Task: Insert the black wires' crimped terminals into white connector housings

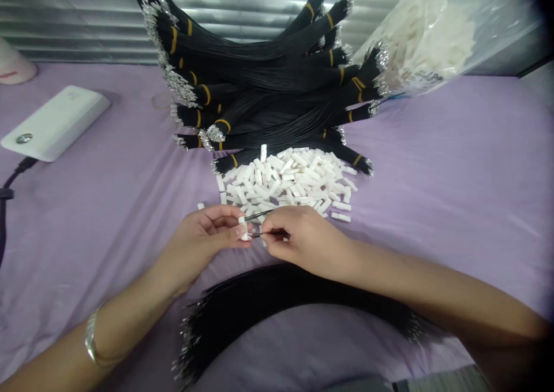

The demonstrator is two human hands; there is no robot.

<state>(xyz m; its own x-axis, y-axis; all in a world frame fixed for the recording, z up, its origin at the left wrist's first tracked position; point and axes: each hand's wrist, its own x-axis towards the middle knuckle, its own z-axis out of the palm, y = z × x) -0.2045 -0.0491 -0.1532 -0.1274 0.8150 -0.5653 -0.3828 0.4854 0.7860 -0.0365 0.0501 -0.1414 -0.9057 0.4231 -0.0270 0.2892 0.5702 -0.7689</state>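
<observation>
Between the thumb and fingers of my left hand (212,230) is a small white plastic connector housing (243,228). My right hand (307,236) pinches thin black wires (256,214) just to the right of it. Some wire ends meet the housing; how deep they sit in it I cannot tell. Behind my hands lies a pile of loose white connector housings (294,178). Under my wrists and nearer to me curves a loose bunch of black wires (259,291) with shiny metal terminals at its ends.
Bundles of black wires (268,63) tied with yellow bands are stacked at the back. A clear plastic bag (433,40) of white pieces leans at the back right. On the left a white power bank (56,123) has a black cable (5,207). Purple cloth (454,207) covers the surface.
</observation>
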